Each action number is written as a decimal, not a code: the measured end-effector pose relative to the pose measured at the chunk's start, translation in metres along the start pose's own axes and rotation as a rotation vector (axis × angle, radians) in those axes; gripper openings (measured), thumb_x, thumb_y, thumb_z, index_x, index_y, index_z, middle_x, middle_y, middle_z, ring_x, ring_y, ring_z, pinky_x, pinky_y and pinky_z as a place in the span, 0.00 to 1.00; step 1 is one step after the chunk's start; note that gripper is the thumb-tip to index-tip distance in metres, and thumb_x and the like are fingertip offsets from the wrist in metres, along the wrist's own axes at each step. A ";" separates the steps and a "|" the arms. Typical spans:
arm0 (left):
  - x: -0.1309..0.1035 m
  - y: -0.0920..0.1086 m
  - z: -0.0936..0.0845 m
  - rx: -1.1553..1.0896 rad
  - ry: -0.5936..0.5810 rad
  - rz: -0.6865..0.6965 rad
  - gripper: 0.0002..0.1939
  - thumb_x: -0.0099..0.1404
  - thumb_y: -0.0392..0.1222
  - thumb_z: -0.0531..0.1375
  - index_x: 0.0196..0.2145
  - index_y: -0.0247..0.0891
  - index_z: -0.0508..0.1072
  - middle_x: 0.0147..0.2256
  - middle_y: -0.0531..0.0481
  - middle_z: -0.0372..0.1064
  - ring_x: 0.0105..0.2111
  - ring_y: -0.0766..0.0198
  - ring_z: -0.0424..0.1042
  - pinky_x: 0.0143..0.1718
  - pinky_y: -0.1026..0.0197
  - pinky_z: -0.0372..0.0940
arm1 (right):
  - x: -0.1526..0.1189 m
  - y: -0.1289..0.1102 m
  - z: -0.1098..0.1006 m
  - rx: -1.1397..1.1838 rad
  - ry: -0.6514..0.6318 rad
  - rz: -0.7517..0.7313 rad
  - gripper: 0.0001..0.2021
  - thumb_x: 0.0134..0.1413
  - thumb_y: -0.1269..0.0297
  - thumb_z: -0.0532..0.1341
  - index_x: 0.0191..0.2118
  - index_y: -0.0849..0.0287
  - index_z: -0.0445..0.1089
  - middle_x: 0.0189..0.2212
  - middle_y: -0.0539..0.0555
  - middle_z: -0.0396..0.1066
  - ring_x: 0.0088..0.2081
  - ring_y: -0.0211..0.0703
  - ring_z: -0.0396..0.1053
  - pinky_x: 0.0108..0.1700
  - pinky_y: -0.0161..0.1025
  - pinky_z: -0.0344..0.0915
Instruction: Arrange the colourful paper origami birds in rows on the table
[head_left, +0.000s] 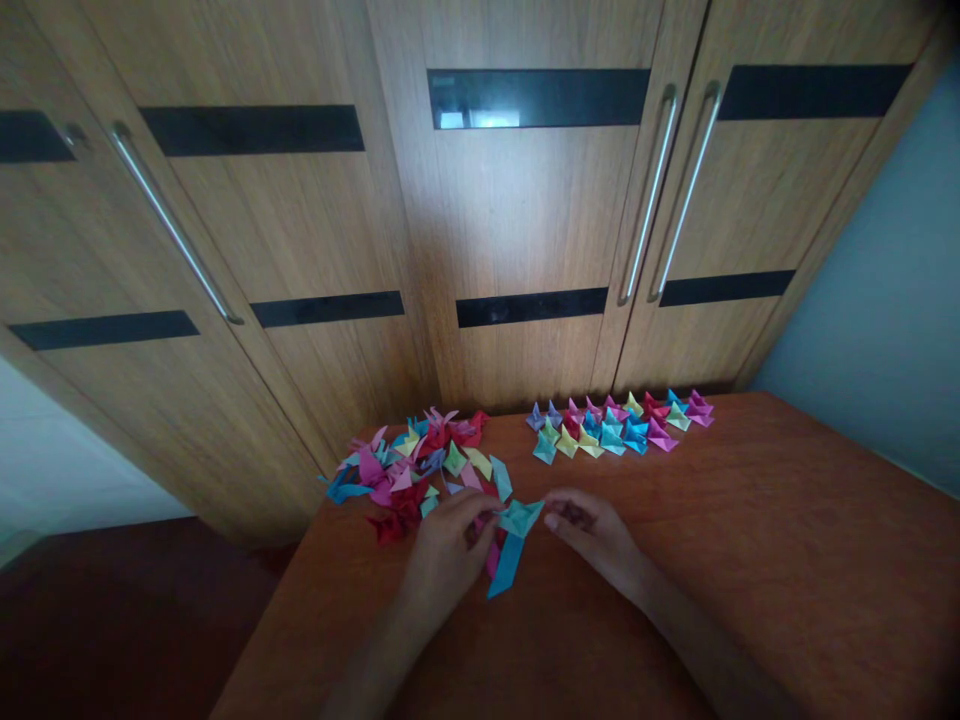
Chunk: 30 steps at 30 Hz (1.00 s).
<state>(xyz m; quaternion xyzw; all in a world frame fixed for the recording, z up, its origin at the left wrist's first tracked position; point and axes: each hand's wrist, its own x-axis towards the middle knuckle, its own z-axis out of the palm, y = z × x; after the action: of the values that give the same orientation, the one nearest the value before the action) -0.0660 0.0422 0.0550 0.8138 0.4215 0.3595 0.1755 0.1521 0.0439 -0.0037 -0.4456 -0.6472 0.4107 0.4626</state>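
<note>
Head view: I have both hands over the front part of the brown worktop (750, 520), with a folded pale green paper piece (520, 519) between them. My left hand (446, 550) has its grip closed in a pinch on the left corner of that piece. My right hand (600, 540) has its thumb and first finger at the opposite corner, slightly bent; I can't tell whether that grip is fully closed on the paper or only touching it. The remaining fingers of the right hand are curled in toward the palm.

From my seat, a blue paper strip (507, 567) shows just below the green piece, slanting down to the left, and a magenta scrap (493, 560) shows beside it, near my left thumb. A pale teal strip (501, 478) lies just beyond the green piece.

Beyond my left hand I see a loose heap of folded papers (382, 475) in red, pink, blue, purple, green and yellow, spread toward the worktop's left edge. Farther back and to the right, rows of folded shapes (611, 435) stand close together in mixed colours. Behind the worktop is a wooden cupboard (525, 200) with dark bands and metal handles (649, 195).
</note>
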 end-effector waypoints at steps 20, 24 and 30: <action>-0.012 -0.012 0.027 -0.182 -0.026 -0.128 0.06 0.60 0.35 0.59 0.33 0.40 0.76 0.33 0.48 0.73 0.33 0.63 0.71 0.36 0.63 0.66 | -0.003 -0.009 0.002 -0.291 -0.077 -0.101 0.12 0.55 0.55 0.58 0.31 0.55 0.75 0.27 0.52 0.73 0.29 0.40 0.68 0.32 0.34 0.63; -0.012 -0.009 0.024 -0.191 -0.019 -0.139 0.08 0.63 0.38 0.56 0.35 0.41 0.77 0.35 0.48 0.74 0.36 0.62 0.72 0.38 0.63 0.66 | -0.003 -0.008 0.000 -0.271 -0.086 -0.114 0.12 0.57 0.56 0.57 0.33 0.55 0.76 0.28 0.51 0.74 0.30 0.39 0.69 0.32 0.33 0.63; -0.011 -0.005 0.017 -0.220 0.065 -0.169 0.12 0.66 0.42 0.54 0.42 0.40 0.75 0.40 0.46 0.74 0.39 0.60 0.72 0.41 0.60 0.66 | 0.006 0.008 -0.041 -0.255 0.225 -0.067 0.14 0.53 0.53 0.59 0.34 0.58 0.76 0.30 0.53 0.76 0.32 0.42 0.71 0.34 0.36 0.67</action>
<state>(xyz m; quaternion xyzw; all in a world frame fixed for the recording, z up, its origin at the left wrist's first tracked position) -0.0603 0.0362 0.0359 0.7393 0.4518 0.4137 0.2796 0.1920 0.0566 -0.0006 -0.5222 -0.6526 0.2570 0.4852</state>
